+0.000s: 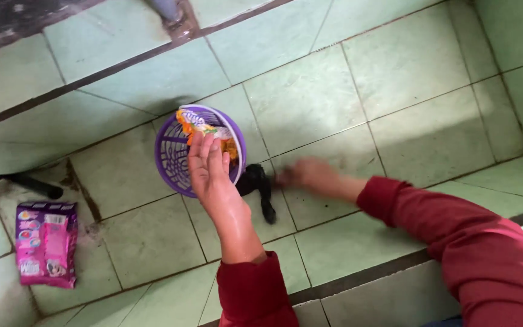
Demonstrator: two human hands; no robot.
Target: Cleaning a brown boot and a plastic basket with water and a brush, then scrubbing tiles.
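Head camera: our left hand (pixel 208 172), fingers flat and unclenched, rests on the purple basket (pixel 174 158) on the green tile floor (pixel 394 79), while our blurred right hand (pixel 310 175), nearer, grasps the black cloth (pixel 260 188) just right of it.

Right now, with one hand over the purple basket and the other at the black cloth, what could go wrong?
1. The left hand hovers open over the purple basket; the orange packet at its rim could spill out if it is knocked.
2. The right hand is motion-blurred at the black cloth, so its grip may be loose.
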